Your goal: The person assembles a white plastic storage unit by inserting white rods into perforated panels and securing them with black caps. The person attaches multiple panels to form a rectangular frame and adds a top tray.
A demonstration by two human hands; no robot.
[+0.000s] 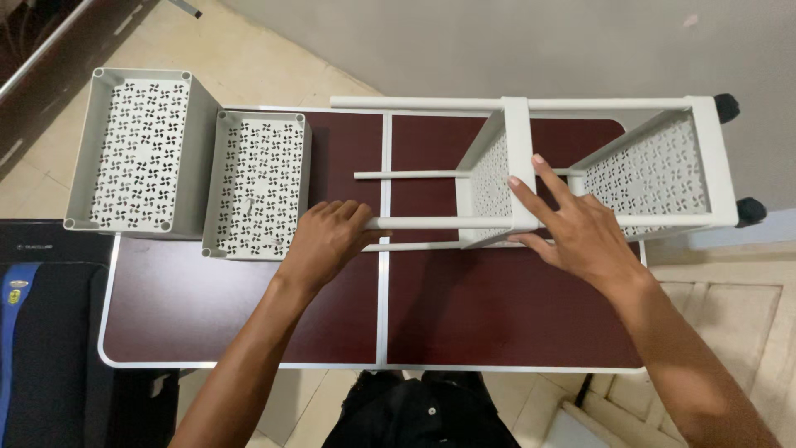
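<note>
Maroon folding table (249, 323): white perforated trolley frame (580, 166) lying sideways, castors right; left hand (326, 241) grips its pole, right hand (576, 228) splayed on shelf.

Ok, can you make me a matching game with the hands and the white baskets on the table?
Things:
1. left hand
2. right hand
3. loose basket on the far left
4. black wheels

Places or states:
A. hangs partly over the table's left edge
B. wrapped around a white pole of the cart
C. at the cart's right end
D. fingers spread on the basket shelf fitted to the poles

Pairs: 1-B, 2-D, 3-A, 4-C
</note>
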